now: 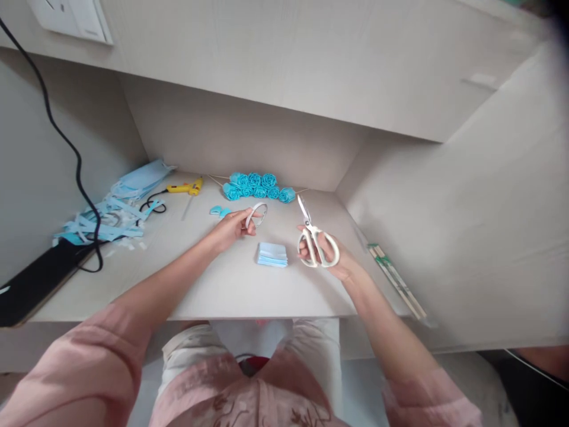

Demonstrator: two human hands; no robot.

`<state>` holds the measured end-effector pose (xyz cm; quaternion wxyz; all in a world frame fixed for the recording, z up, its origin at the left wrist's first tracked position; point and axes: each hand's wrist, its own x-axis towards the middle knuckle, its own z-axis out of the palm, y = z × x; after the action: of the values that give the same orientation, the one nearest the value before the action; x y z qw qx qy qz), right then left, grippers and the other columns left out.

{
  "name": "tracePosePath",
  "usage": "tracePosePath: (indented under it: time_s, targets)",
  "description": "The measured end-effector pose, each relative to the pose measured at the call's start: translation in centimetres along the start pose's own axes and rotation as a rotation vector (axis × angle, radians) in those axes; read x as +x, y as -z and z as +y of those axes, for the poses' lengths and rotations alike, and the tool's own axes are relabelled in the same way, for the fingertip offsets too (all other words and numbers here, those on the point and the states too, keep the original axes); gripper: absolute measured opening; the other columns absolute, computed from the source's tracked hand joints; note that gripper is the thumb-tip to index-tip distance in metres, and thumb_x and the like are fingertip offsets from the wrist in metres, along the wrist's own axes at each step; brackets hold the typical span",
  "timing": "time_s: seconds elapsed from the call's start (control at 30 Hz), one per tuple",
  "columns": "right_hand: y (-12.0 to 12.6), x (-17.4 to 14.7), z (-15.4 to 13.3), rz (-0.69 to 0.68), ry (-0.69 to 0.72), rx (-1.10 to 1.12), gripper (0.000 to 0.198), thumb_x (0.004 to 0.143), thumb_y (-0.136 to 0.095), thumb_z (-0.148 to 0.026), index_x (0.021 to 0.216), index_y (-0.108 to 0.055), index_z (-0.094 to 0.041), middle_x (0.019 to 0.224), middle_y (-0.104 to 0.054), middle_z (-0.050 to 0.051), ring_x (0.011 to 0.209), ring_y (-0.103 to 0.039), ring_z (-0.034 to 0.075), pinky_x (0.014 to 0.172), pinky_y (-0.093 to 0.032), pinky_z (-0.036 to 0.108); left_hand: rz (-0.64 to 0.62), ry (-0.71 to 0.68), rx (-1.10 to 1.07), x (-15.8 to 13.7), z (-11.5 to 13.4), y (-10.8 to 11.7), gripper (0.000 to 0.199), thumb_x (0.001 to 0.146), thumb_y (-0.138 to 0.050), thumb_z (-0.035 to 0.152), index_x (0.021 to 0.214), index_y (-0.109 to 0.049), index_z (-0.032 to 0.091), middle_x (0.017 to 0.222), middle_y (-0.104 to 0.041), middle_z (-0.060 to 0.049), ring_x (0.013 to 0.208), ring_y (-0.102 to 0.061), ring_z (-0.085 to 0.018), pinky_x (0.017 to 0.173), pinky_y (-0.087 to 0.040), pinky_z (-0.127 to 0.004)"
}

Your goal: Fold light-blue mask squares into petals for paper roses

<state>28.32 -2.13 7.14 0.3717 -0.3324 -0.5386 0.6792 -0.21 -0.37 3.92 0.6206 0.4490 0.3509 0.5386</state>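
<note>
My left hand [237,228] holds a thin white roll of tape [256,217] upright above the desk, its ring seen at a slant. In my right hand [329,254] lies a pair of white-handled scissors [312,237], the blades pointing away from me. Between the hands, a neat stack of pale blue cut pieces [271,254] sits on the desk. Small bright blue pieces [216,210] lie just beyond my left hand. Farther back is a cluster of turquoise paper-like roses [253,185], some with thin sticks.
A yellow glue gun [189,187] with a black cord rests at the back left. Blue face masks [141,178] and cut strips [102,224] pile beside it, near a black board [42,279]. Packaged sticks [395,279] lie along the right wall. A cabinet [275,65] overhangs the desk.
</note>
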Motion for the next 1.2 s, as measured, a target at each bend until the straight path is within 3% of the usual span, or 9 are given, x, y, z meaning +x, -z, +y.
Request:
tracePosePath:
  time_s: [0.2,0.43,0.6,0.8,1.03,1.2]
  targets:
    - [-2.4,2.6,-0.8,-0.294,0.052,0.271,0.064,0.07,-0.066,-0.073,0.107,-0.064,-0.021,0.078,-0.059,-0.001,0.065,-0.056,0.012,0.081,-0.055,0.039,-0.016,0.016,0.034,1.3,1.0,-0.8,0.042,0.082,-0.064,0.053,0.092,-0.071,0.014,0.052,-0.056,0.0,0.057,-0.055,-0.014,0.065,-0.047,-0.028]
    - [-3.0,4.4,0.4,-0.522,-0.137,0.226,0.061,0.075,-0.064,-0.069,0.107,-0.06,-0.017,0.078,-0.06,0.001,0.062,-0.057,0.013,0.058,-0.057,0.032,0.024,-0.043,-0.082,1.1,0.5,0.8,0.041,0.082,-0.063,0.053,0.092,-0.071,0.014,0.053,-0.057,0.001,0.056,-0.056,-0.014,0.066,-0.049,-0.027]
    - [-2.9,5.1,2.1,-0.588,-0.246,0.152,0.06,0.078,-0.061,-0.068,0.105,-0.061,-0.015,0.074,-0.061,0.002,0.059,-0.059,0.013,0.054,-0.057,0.03,0.004,-0.021,-0.104,1.0,0.1,0.8,0.04,0.084,-0.06,0.05,0.094,-0.072,0.013,0.065,-0.065,-0.004,0.066,-0.063,-0.016,0.073,-0.051,-0.031]
    - [-2.7,5.8,2.6,-0.602,-0.262,0.181,0.058,0.079,-0.062,-0.066,0.106,-0.06,-0.015,0.074,-0.061,0.002,0.06,-0.057,0.012,0.052,-0.056,0.029,-0.012,-0.035,-0.058,0.9,0.0,0.4,0.039,0.084,-0.059,0.05,0.091,-0.072,0.013,0.077,-0.071,-0.007,0.076,-0.066,-0.02,0.083,-0.05,-0.035]
    - [-2.3,6.6,1.9,-0.666,-0.255,0.135,0.06,0.08,-0.06,-0.067,0.109,-0.059,-0.014,0.074,-0.06,0.002,0.06,-0.057,0.012,0.052,-0.056,0.027,-0.135,-0.086,0.104,0.0,0.4,-0.5,0.04,0.082,-0.063,0.052,0.075,-0.072,0.013,0.078,-0.07,-0.009,0.081,-0.064,-0.021,0.084,-0.047,-0.033]
    - [-2.0,7.4,3.0,-0.734,-0.245,0.167,0.059,0.078,-0.062,-0.068,0.103,-0.06,-0.014,0.075,-0.06,0.002,0.06,-0.057,0.012,0.051,-0.055,0.025,-0.173,-0.098,0.259,-0.3,0.1,-0.8,0.04,0.081,-0.065,0.051,0.071,-0.072,0.013,0.078,-0.07,-0.01,0.084,-0.063,-0.024,0.086,-0.044,-0.035]
